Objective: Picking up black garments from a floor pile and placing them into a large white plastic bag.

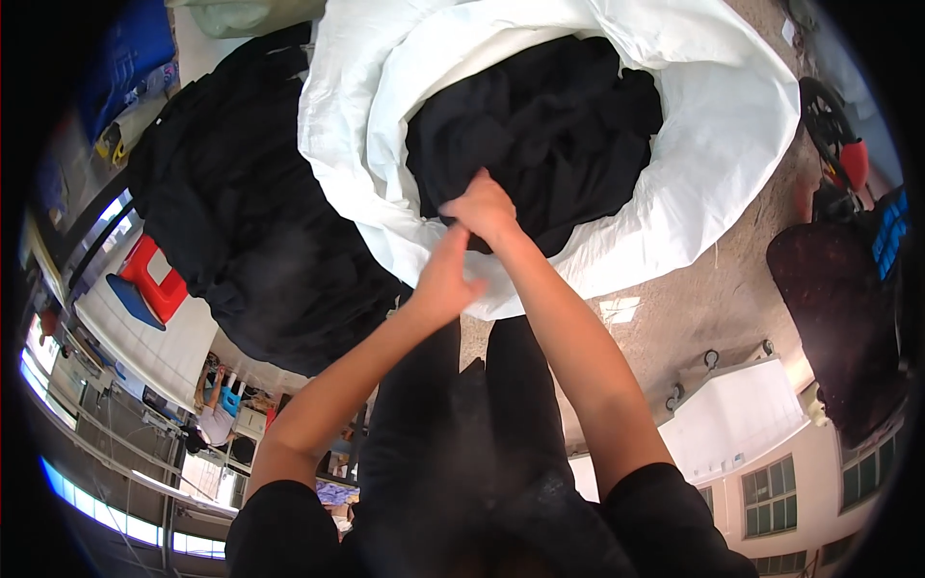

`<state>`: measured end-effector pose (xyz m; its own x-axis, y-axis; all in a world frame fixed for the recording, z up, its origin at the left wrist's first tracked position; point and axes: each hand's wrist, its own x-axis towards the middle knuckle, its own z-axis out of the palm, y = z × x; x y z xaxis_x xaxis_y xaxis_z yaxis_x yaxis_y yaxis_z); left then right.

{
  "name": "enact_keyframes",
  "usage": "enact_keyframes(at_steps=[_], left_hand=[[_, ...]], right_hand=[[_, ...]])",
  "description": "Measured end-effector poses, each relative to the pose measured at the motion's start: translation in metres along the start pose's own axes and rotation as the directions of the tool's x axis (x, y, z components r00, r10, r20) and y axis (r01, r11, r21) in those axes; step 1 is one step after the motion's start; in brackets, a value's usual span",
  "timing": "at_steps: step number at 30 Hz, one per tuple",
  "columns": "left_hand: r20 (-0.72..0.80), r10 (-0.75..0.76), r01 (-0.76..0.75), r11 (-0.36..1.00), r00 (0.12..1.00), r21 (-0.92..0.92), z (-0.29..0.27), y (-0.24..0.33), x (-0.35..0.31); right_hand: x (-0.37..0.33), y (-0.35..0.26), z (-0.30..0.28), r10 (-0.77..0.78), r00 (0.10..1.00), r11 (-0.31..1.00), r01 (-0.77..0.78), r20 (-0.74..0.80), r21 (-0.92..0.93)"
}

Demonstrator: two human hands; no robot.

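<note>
A large white sack (718, 183) stands in front of me with its rim rolled outward. Bunched black cloth (540, 125) fills its mouth. My right hand (485, 210) is over the near edge of this cloth, thumb and a finger apart; motion blurs it, and I cannot tell whether it touches the cloth. Just nearer and to the left, at the sack's rim, my left hand (445, 281) is open, its thumb spread from the fingers and nothing in it. The fingertips of the left hand come close to the right wrist.
Left of the sack lies a big heap of black cloth (270, 222). Beyond it are a red stool (154, 279) and a blue container (130, 67). At the right are a dark padded object (833, 318) and a white wheeled cart (737, 414). A person (214, 424) is far off at the lower left.
</note>
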<state>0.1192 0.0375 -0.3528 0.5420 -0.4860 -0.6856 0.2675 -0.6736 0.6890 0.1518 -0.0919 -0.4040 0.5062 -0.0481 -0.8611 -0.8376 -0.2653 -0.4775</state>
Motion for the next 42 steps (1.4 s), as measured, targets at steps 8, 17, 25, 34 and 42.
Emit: enact_keyframes(at_steps=[8,17,25,34,42], left_hand=[[-0.008,-0.005,0.007,0.919,1.000,0.393,-0.015,0.007,-0.168],[-0.283,-0.127,0.157,0.984,0.951,0.083,-0.002,0.040,-0.281],[-0.430,-0.328,0.110,0.882,0.841,-0.458,0.042,0.004,-0.337],[-0.706,0.209,-0.295,0.956,0.677,0.000,-0.046,0.192,-0.388],[-0.662,0.453,-0.654,0.753,0.597,-0.075,-0.116,0.262,-0.392]], right_hand=[[-0.100,0.063,-0.083,0.024,0.981,0.644,-0.162,0.193,0.747],[-0.318,0.007,-0.152,0.005,1.000,0.829,-0.021,0.030,0.558],[-0.409,-0.061,-0.185,-0.210,0.976,0.788,0.203,-0.056,0.581],[-0.456,-0.203,-0.129,-0.619,0.780,0.562,0.522,-0.092,0.642],[-0.559,-0.363,-0.088,-0.739,0.586,0.159,0.632,-0.334,0.759]])
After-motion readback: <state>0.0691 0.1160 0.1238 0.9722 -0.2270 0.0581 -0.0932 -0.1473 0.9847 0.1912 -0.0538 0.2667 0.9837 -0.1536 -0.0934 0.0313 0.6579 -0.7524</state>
